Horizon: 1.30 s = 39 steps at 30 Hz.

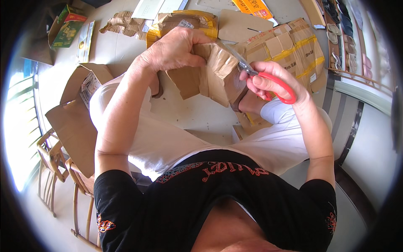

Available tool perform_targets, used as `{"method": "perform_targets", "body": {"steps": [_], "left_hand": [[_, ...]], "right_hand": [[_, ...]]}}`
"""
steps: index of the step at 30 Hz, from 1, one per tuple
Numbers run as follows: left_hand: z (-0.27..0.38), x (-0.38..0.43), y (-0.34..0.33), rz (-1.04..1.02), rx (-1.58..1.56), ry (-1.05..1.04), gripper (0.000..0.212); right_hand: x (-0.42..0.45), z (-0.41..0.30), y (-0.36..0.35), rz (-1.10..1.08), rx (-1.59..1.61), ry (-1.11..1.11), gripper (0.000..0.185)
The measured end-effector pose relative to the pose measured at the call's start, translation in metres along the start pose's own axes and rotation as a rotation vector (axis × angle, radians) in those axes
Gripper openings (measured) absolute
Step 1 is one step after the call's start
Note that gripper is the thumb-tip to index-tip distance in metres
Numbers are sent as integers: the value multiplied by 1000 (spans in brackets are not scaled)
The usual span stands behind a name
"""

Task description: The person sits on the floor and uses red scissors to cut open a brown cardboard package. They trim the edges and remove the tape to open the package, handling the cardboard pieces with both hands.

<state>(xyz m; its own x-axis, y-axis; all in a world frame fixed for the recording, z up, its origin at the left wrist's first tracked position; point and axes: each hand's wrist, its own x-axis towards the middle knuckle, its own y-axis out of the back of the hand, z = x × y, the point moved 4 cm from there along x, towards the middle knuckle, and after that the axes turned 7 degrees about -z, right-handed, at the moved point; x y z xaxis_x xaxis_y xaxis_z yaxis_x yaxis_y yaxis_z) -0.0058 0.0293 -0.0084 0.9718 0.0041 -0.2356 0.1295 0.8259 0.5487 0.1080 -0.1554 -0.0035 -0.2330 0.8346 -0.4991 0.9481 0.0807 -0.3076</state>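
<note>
My left hand (179, 47) grips the upper left edge of a crumpled brown cardboard piece (217, 71), its thumb on the near face. Red-handled scissors (277, 85) are in my right hand (267, 78), with fingers around the loops. Their metal blades point up and left and lie against the right upper edge of the cardboard; whether they are fully closed is not plain. Creased clear tape covers part of that cardboard. It hangs above the floor between my knees. Just behind my left hand is a cardboard box with yellow tape (207, 23).
A large flattened carton with yellow tape (283, 50) lies at the right, beside a shoe rack (341, 41). Torn cardboard (122, 25) and a green box (67, 31) are at the back left. An open carton (75, 126) and bamboo chairs (78, 179) stand at the left.
</note>
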Motion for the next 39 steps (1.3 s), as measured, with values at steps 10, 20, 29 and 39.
{"method": "perform_targets", "body": {"steps": [10, 20, 29, 39], "left_hand": [[4, 4, -3, -6, 35, 75, 42], [-9, -4, 12, -70, -90, 117, 47], [-4, -4, 11, 14, -180, 91, 46], [-18, 3, 0, 75, -2, 34, 45]], "right_hand": [[-2, -1, -6, 264, -44, -18, 33], [-7, 1, 3, 213, -57, -53, 21], [-7, 6, -2, 181, 58, 18, 17], [-4, 6, -4, 215, -7, -20, 17]]}}
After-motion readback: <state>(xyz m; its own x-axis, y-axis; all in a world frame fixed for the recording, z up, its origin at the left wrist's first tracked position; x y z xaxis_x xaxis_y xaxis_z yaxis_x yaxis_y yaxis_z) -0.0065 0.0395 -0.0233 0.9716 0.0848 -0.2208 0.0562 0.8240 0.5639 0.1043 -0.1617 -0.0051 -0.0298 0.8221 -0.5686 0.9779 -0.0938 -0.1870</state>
